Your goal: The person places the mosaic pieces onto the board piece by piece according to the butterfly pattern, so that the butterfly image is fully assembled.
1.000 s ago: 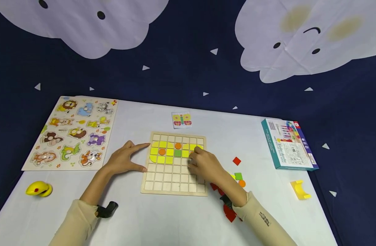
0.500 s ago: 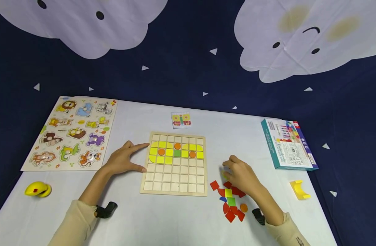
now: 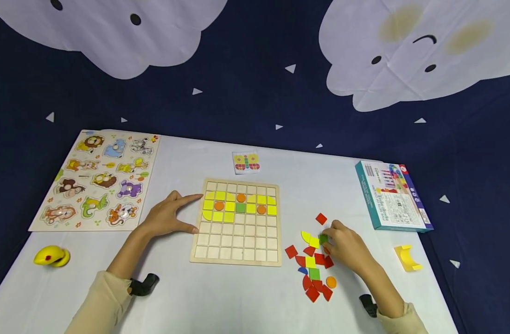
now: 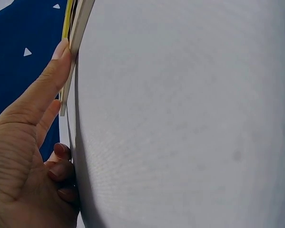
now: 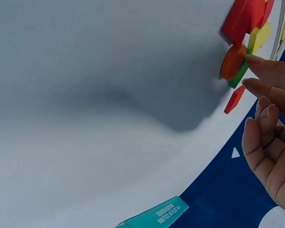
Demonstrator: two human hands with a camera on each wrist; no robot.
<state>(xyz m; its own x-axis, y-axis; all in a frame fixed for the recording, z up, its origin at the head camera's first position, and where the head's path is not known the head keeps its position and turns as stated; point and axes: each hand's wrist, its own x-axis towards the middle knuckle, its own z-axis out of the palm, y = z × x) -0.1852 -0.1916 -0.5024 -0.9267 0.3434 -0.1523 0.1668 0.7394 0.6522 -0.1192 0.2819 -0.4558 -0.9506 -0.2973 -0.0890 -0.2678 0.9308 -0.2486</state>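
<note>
Head view: left hand (image 3: pixel 165 218), spread wide, touches the board (image 3: pixel 226 241); right hand (image 3: pixel 346 243), fingertips slightly parted, meets a green tile (image 3: pixel 323 239), grip unclear.

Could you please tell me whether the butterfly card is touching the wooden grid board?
Apart: the head view shows white tablecloth between the butterfly card's near edge and the wooden grid board.

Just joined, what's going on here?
A person is laying coloured tiles on a wooden grid board. The left hand touches the board's left edge. The right hand is at a green square among the loose pieces; can't tell if it's gripped. Yellow, orange and green tiles sit in the board's upper part; a butterfly card lies just beyond it.
</note>
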